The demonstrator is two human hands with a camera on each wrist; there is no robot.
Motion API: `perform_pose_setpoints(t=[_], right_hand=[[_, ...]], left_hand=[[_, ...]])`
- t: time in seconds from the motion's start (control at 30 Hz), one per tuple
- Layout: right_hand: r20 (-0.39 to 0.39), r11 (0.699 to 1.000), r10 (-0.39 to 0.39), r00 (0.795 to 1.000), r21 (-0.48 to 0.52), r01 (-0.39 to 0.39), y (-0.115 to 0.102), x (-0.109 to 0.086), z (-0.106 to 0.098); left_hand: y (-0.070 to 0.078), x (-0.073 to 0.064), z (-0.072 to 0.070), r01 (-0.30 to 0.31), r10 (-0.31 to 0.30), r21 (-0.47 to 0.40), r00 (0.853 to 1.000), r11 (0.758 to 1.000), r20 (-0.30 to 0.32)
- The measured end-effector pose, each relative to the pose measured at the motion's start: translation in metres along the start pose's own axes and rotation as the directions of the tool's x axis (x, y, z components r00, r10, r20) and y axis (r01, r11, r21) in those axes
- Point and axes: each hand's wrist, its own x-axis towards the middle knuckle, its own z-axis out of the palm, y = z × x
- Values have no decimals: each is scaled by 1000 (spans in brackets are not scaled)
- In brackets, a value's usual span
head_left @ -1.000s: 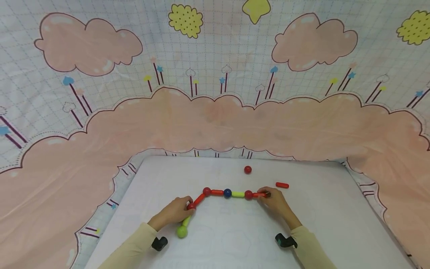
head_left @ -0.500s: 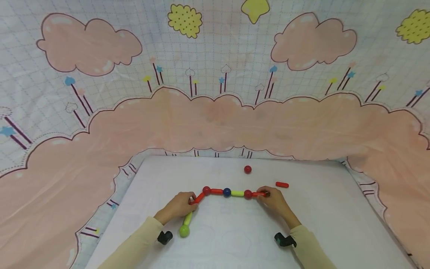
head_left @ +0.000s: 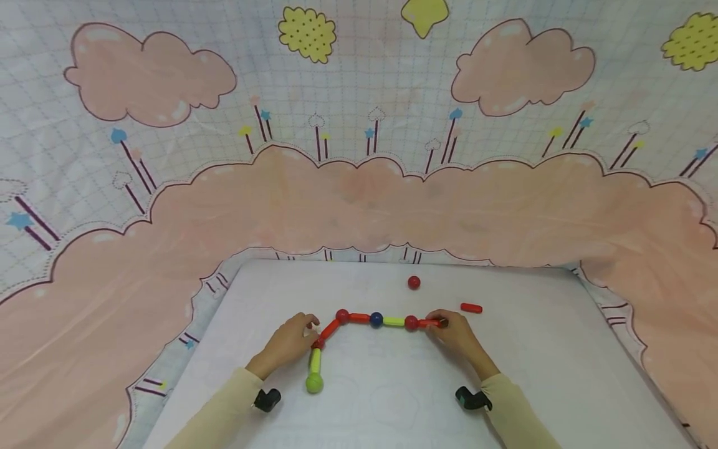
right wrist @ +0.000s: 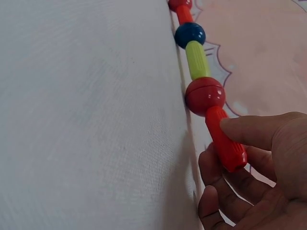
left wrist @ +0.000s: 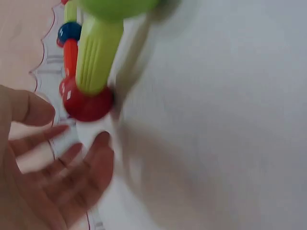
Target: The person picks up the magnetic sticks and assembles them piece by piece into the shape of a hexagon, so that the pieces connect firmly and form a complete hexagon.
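On the white table (head_left: 392,399) lies a bent chain (head_left: 359,318) of smooth balls (head_left: 376,319) and ribbed rods (head_left: 394,322). Shaping it seems the present step; the next probably needs steady support. At nine o'clock, the left hand (head_left: 285,343) is spread, empty, contact unclear; at three, the right hand (head_left: 457,333) pinches the red end rod (right wrist: 223,141).

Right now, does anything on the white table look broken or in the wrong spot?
Nothing looks broken. Only a red ball and a red stick stand out: they lie loose farther back, apart from the joined chain whose end the right hand holds. They may simply be spares.
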Motion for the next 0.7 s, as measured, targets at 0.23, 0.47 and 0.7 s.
perform_pose_setpoints(t=[0.23, 0.47, 0.7], right_hand=[[3, 1000, -1, 1000, -6, 1, 0, 0, 1], [6, 1000, -9, 1000, -6, 9, 1, 1, 1], [5, 1000, -18, 1000, -2, 18, -3, 4, 4]], left_hand=[[-17, -19, -7, -220, 196, 134, 965, 966, 174], [-16, -23, -2, -273, 253, 96, 951, 957, 179], [-10, -25, 3, -316, 301, 72, 939, 946, 163]])
